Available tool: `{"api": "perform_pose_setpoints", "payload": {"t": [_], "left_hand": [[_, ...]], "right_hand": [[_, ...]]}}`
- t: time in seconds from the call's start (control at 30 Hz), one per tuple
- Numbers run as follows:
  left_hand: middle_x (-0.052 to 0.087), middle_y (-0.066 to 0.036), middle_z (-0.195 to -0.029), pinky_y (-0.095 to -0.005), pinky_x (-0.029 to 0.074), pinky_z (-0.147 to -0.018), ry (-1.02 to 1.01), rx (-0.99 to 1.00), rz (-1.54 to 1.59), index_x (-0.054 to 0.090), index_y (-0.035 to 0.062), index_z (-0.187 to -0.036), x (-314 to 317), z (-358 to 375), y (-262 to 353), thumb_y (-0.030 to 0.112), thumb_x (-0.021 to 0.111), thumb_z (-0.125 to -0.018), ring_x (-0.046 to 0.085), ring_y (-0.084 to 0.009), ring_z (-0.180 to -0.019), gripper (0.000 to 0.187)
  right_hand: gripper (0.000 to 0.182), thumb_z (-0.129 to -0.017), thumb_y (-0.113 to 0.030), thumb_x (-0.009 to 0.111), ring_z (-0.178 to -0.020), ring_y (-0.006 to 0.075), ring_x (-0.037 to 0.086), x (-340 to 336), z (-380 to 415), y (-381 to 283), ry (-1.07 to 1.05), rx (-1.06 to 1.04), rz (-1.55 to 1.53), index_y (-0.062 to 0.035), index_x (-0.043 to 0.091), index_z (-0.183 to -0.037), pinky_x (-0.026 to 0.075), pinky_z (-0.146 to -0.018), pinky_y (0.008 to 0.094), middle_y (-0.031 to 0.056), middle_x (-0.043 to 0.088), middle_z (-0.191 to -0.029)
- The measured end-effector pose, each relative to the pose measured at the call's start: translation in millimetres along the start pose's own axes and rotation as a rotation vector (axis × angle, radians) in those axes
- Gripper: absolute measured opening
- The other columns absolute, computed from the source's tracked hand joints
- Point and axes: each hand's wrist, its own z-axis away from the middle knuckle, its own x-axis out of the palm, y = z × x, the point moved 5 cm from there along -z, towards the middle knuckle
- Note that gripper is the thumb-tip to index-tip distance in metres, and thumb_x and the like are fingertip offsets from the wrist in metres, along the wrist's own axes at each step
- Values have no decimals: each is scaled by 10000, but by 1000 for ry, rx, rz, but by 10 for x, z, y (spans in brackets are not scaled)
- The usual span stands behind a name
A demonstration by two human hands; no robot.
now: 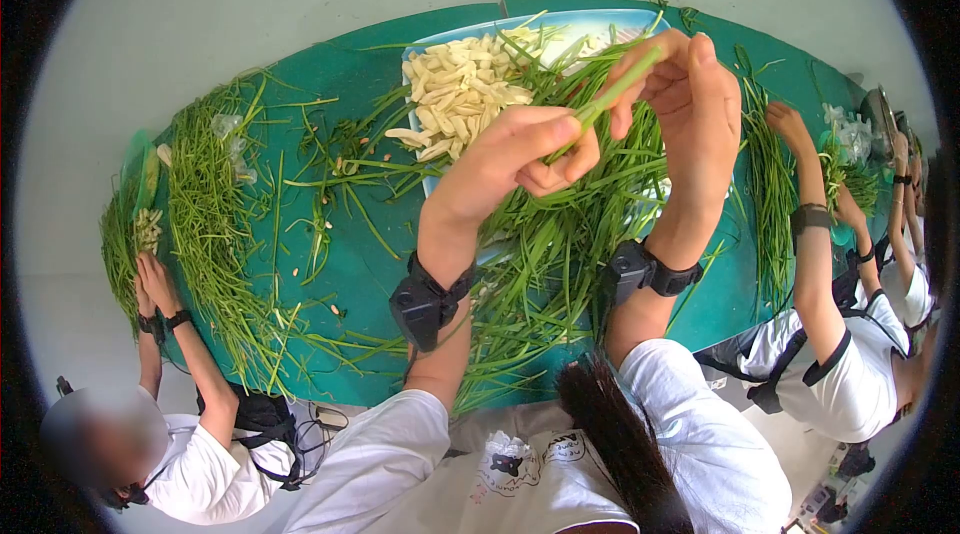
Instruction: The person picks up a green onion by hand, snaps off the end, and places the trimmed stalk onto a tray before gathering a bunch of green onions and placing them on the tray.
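stalk, a thin pale-green flower stem (622, 89), runs slantwise between both raised hands, its lower end at seven o'clock and its upper end at one o'clock. the left hand (520, 159) has thumb and fingertips closed on the lower end; the right hand (690, 104) has its fingers pinched together around the upper part. it looks light, limp and easily snapped, so a soft pinch near each end seems the safest hold. at ten o'clock from the hands, a heap of peeled cream-white stem pieces (455, 94) lies on a pale-blue tray (590, 22). loose green stems (570, 234) cover the teal table (370, 264) below, at six o'clock. other people's arms work at either side.
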Motion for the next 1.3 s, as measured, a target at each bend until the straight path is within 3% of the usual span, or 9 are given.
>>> {"api": "perform_pose_setpoints", "payload": {"t": [0.17,0.33,0.6,0.83,1.3], "left_hand": [[261,88,-524,-215,147,-429,-6,89,111,487,12,-713,-57,-24,-39,332,409,-945,206,-21,-448,403],[256,90,-521,-216,147,-429,-3,74,111,483,13,-708,-59,-29,-44,336,408,-944,203,-21,-445,407],[254,95,-531,-218,137,-434,24,43,48,496,24,-705,-90,-19,-55,363,423,-935,199,-19,-452,416],[262,100,-531,-212,139,-443,16,-18,-57,526,21,-717,-98,21,-15,367,428,-940,210,-12,-464,423],[260,91,-527,-221,156,-446,58,-72,-203,530,9,-726,-98,46,58,322,420,-952,206,-22,-467,402]], "right_hand": [[245,-932,-146,476,-579,105,544,-19,0,-61,-4,-77,164,62,582,-1006,440,-561,216,102,628,-747],[198,-878,-59,537,-599,84,530,-34,-3,-55,-24,-42,190,51,574,-1039,425,-567,203,82,631,-759],[122,-859,-45,563,-610,71,546,-55,11,-9,-13,-21,139,14,551,-966,413,-528,186,58,609,-742],[62,-822,-44,561,-596,38,513,-47,24,-14,8,39,140,-28,500,-817,356,-496,169,9,556,-706],[96,-801,-31,575,-562,16,471,-92,45,15,14,141,199,-30,485,-771,349,-493,173,-14,526,-640]]}}
